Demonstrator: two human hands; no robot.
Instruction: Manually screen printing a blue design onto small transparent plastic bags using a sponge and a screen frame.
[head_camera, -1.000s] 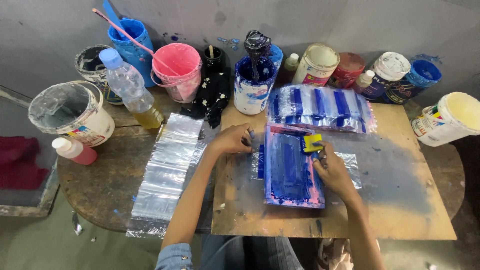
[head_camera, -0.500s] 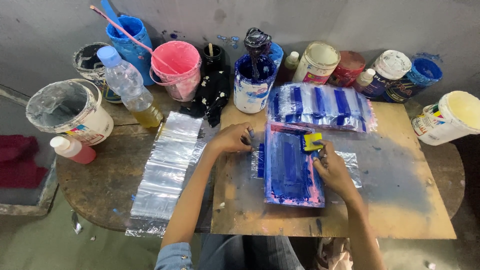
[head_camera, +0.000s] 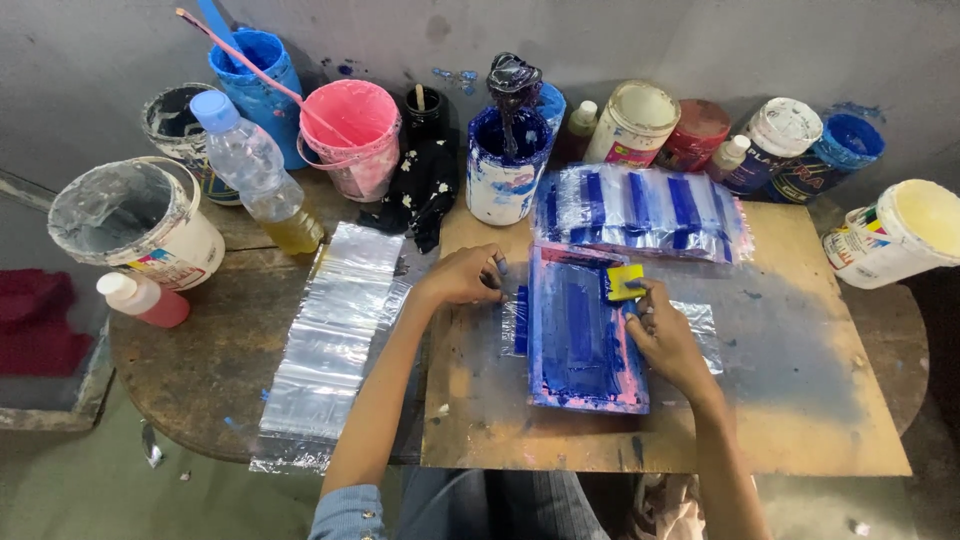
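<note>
Two hands, right hand (head_camera: 668, 340) on yellow sponge (head_camera: 625, 282), inky blue screen (head_camera: 582, 335)

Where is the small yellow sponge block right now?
In the head view, the small yellow sponge block sits in the right hand, at the blue-inked rectangular screen frame's top right corner.

blue-inked screen frame (head_camera: 582, 335) flat on wooden board, small yellow sponge (head_camera: 625, 282) at its top right corner

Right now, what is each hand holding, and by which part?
The right hand grips a yellow sponge by its near edge. The left hand holds nothing; its fingers press the left edge of the blue screen frame.
</note>
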